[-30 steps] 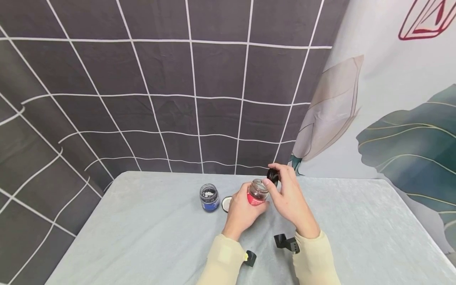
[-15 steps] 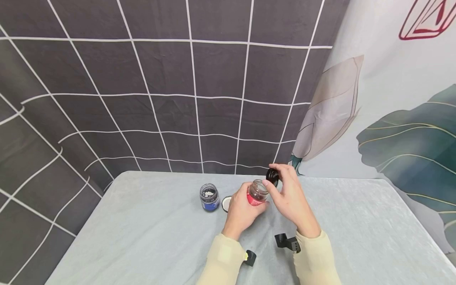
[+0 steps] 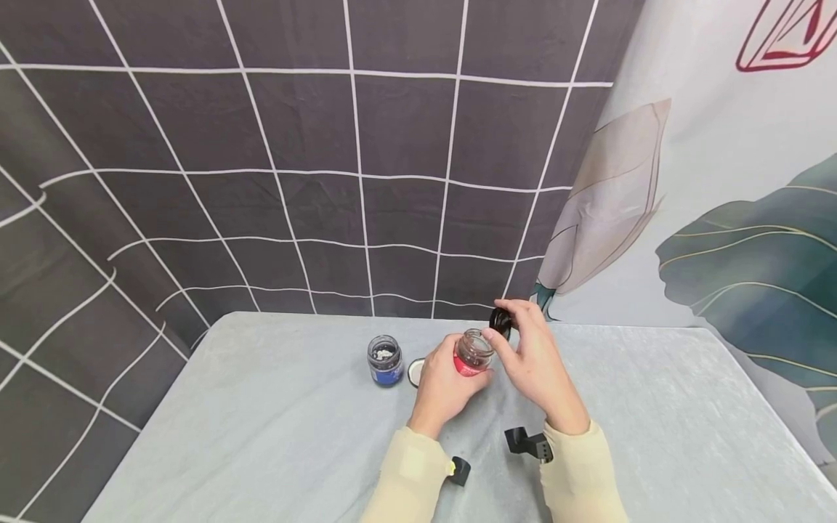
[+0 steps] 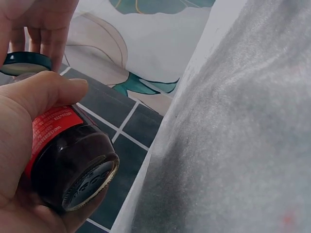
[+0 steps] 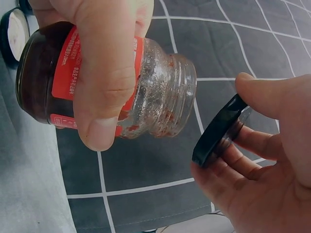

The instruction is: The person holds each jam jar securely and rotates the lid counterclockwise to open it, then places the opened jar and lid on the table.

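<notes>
My left hand [image 3: 447,388] grips a glass jar [image 3: 472,354] with a red label, thumb across its side. In the right wrist view the jar's bare glass neck [image 5: 172,94] has no lid on it, and dark contents fill its lower part. Between thumb and fingers my right hand [image 3: 538,370] holds a black lid [image 3: 500,322], tilted on edge just beside the jar's mouth and apart from it. The left wrist view shows the jar's dark base [image 4: 90,182] tipped toward the camera. Some clear material [image 5: 236,131] shows behind the lid in the right wrist view.
An open jar [image 3: 385,363] with a blue label and white bits inside stands to the left. Beside it lies a white-lined lid [image 3: 415,373], partly hidden by my left hand. A grey cloth [image 3: 261,421] covers the table. A dark gridded curtain [image 3: 399,145] hangs behind.
Both hands stay almost still with the jar and lid. The lid's tilt shifts very slightly, and the head view moves a little.
</notes>
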A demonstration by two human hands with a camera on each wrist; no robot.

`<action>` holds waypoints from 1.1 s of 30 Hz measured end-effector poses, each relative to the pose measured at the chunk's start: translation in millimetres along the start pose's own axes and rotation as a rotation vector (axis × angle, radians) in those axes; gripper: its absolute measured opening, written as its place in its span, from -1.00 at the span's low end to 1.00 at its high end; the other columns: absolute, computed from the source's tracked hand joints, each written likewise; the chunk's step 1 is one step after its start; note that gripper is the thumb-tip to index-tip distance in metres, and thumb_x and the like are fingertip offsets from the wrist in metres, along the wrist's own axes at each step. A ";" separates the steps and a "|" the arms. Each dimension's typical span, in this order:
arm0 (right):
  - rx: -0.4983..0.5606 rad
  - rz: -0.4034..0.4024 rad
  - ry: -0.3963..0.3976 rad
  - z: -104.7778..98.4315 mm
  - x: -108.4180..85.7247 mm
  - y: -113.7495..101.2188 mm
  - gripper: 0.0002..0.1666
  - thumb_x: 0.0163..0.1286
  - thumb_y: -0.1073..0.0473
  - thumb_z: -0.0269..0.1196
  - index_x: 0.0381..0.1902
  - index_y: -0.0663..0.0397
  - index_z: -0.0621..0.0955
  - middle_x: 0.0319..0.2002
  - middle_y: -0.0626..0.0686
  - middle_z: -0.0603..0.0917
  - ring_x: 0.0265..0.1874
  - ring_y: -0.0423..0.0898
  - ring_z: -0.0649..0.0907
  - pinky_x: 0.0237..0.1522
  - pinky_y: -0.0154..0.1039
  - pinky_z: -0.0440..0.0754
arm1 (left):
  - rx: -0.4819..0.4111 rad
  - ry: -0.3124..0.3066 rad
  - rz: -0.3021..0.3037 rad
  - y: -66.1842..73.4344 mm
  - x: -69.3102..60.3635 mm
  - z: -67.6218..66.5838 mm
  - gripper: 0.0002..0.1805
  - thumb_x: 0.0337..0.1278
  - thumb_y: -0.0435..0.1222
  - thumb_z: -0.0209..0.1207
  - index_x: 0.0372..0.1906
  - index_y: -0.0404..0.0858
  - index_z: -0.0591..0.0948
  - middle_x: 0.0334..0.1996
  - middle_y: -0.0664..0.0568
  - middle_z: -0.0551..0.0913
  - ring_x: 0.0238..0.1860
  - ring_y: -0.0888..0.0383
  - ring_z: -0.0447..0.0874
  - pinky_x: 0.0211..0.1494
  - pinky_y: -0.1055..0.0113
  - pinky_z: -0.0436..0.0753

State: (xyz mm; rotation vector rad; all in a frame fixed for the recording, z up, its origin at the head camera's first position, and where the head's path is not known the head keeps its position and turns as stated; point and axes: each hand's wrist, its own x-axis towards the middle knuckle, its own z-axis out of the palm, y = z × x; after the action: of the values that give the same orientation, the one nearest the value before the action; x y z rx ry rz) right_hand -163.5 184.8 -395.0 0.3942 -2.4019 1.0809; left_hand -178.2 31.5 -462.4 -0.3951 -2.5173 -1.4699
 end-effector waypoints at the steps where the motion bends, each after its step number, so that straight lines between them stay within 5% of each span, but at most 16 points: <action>1: -0.002 0.000 0.000 0.1 -0.1 -0.1 -0.42 0.31 0.29 0.39 0.24 0.35 0.49 0.10 0.32 0.47 0.07 0.19 0.57 0.18 0.15 0.53 | 0.003 0.003 0.004 0.1 -0.2 -0.3 -0.37 -0.20 -0.12 0.54 0.08 -0.17 0.59 -0.12 0.08 0.71 -0.14 0.16 0.66 -0.02 0.21 0.62; 33: 0.013 0.036 0.004 -5.0 -0.8 6.1 -0.46 0.30 0.31 0.40 0.19 0.34 0.51 0.05 0.26 0.53 0.00 0.13 0.59 0.05 0.10 0.63 | -0.002 -0.006 -0.047 -3.4 0.7 -0.4 -0.34 -0.18 -0.10 0.54 0.12 -0.15 0.59 -0.09 0.08 0.72 -0.09 0.15 0.68 0.04 0.19 0.63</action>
State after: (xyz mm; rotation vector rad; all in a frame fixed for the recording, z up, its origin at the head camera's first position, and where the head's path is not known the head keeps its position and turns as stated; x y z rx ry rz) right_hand -164.0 192.7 -396.3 0.3544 -2.4080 1.1120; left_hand -179.9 29.7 -464.8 -0.3434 -2.5471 -1.4909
